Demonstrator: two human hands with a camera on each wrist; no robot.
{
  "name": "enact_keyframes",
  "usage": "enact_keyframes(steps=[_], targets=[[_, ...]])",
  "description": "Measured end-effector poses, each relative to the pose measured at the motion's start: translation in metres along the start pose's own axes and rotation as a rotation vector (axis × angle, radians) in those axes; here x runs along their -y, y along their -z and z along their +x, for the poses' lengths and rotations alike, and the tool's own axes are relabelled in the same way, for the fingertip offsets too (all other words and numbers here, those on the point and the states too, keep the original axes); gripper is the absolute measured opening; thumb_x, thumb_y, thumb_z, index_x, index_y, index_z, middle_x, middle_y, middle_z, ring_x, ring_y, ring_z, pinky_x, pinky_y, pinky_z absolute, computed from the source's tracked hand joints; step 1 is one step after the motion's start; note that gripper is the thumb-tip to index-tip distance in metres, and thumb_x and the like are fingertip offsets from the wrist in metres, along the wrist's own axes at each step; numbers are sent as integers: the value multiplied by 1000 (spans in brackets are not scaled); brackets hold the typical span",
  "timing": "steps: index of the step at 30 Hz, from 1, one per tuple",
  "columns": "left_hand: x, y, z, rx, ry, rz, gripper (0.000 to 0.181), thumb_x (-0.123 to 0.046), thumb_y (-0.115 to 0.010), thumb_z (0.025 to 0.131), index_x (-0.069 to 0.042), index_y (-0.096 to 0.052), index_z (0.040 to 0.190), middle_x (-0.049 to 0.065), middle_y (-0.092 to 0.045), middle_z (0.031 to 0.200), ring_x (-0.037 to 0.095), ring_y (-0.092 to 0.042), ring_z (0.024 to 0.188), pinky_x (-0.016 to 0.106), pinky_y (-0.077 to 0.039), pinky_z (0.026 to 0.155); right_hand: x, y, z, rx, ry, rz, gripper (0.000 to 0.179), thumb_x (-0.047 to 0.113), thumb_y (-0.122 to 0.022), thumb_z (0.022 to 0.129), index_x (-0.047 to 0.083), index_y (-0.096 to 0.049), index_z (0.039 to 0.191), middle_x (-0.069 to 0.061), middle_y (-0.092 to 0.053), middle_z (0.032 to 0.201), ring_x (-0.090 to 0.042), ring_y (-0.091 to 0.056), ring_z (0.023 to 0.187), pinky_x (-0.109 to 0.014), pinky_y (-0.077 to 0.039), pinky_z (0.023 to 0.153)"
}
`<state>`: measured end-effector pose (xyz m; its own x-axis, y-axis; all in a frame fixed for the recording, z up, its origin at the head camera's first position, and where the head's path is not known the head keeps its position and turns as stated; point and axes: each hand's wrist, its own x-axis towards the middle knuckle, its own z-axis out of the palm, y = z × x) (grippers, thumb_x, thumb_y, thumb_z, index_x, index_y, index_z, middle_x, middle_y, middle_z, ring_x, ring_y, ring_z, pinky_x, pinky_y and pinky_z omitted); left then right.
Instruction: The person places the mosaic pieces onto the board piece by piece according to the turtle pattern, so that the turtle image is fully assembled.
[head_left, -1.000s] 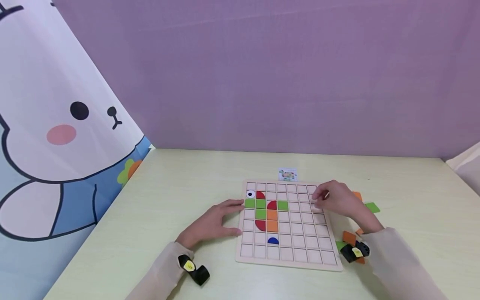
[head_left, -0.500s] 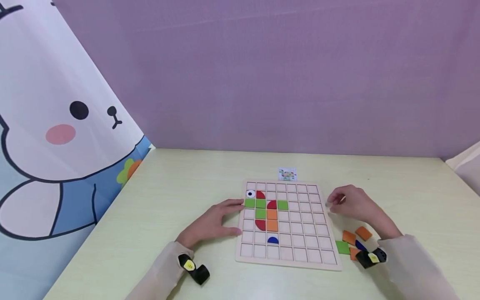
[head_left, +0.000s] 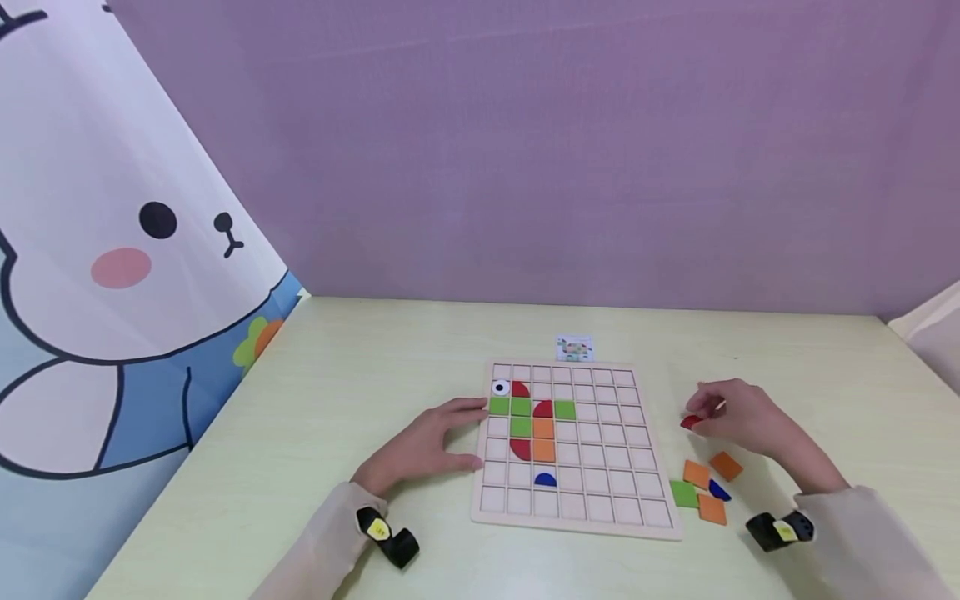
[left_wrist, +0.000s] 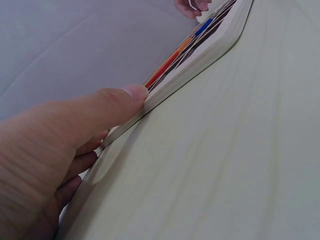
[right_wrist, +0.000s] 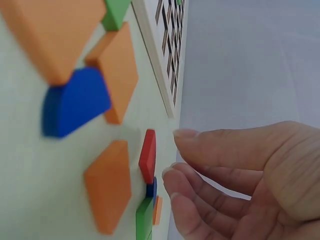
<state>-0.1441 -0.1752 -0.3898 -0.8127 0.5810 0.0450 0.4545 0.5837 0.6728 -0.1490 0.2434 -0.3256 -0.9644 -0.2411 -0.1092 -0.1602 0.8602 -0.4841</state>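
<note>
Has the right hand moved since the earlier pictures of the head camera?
Yes. In the head view, the right hand has moved to the right and slightly toward the person, away from the wooden grid board.

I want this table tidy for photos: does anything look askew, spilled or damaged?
Nothing looks spilled or damaged. The pieces on the grid board appear seated in its cells. Slightly untidy: just right of it, loose orange squares, a green square and a blue piece lie at mixed angles.
</note>
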Motion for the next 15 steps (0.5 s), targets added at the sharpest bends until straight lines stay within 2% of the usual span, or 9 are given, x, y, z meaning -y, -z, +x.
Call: enact_keyframes(steps=[8,15], targets=[[1,-1,0,-2,2,0,67,-36,-73,82,-11,-50,139,5,-41,149,27,-36,139,48,-35,111,-3,-1,-13,53,-60,19,21,8,-73,79,0,-65,97,-3,-59,84,-18,-50,75,-22,-46,56],[2,-2,2,-3,-2,8,67,-37,-73,82,-12,-50,139,4,-41,149,27,-36,139,48,-35,111,-4,-9,-18,114,-71,34,23,10,-78,75,4,-67,94,-3,-57,85,-18,-50,77,-21,-46,57]])
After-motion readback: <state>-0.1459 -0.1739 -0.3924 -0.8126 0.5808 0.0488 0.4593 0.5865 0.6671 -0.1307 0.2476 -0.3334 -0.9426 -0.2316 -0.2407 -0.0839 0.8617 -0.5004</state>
